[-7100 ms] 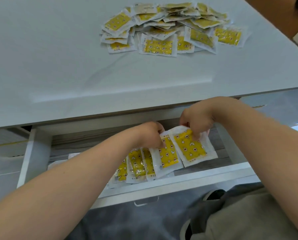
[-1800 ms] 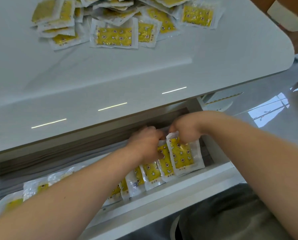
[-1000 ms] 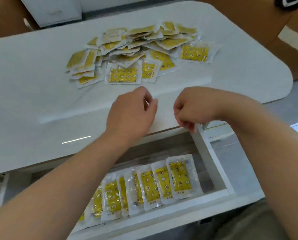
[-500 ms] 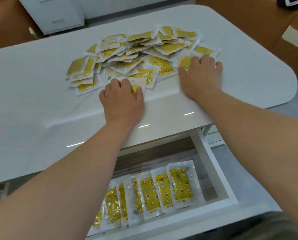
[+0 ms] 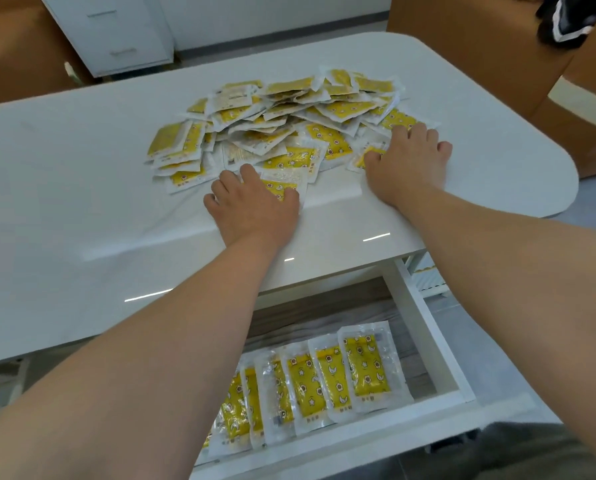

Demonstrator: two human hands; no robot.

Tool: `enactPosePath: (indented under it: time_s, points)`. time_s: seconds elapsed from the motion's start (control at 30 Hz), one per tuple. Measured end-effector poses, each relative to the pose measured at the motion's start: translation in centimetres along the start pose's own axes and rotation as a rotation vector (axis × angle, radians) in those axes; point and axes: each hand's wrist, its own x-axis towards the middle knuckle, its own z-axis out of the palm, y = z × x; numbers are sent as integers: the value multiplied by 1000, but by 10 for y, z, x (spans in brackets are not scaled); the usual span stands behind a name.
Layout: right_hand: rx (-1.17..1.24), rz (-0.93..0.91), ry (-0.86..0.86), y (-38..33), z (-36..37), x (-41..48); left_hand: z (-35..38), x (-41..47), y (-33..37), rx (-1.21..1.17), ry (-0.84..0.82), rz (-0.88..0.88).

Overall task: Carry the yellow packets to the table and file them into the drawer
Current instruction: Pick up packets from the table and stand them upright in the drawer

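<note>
White tabletop (image 5: 82,209), glossy, rounded corners, in a room with cardboard boxes (image 5: 480,53) and a white cabinet (image 5: 116,32) at the back.

Nearest: the open drawer (image 5: 424,327) under the table's front edge, white frame, grey wood-grain floor. A row of filed packets (image 5: 324,379) stands in it, overlapped like index cards, leaning, long axes running front to back. Clear crinkled plastic, flat, with yellow printed panels. The row fills the drawer's right part; its left end is hidden behind the left forearm.

Further: both hands palm-down on the tabletop at the near edge of the loose pile (image 5: 282,123).

Left hand (image 5: 255,206): fingers spread and lying flat, pressed on one packet (image 5: 282,183) at the pile's near edge. No pinch; the packet is pinned under the fingertips, not lifted. Its long axis looks to run left to right, across the fingers.

Right hand (image 5: 407,164): fingers splayed and flat, over a packet (image 5: 367,157) at the pile's right near corner, thumb side touching it. Nothing gripped that can be seen.

Farthest: the bulk of the pile, jumbled, some packets face-down and pale.

Judgement: each hand sits on its own packet, which lies under and just beyond the fingertips; dragging them back to the table edge suits. Slick plastic on a glossy top should slide easily, and neighbours may come along.
</note>
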Motion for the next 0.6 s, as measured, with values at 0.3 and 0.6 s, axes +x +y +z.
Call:
enactPosePath:
  time_s: [0.3,0.6]
  points:
    - [120,210,-113,9,-22,-18,1,3,-4,-166,-11,35]
    - [553,183,-267,10,-97,-115,-7,0,-11,-398,-53,1]
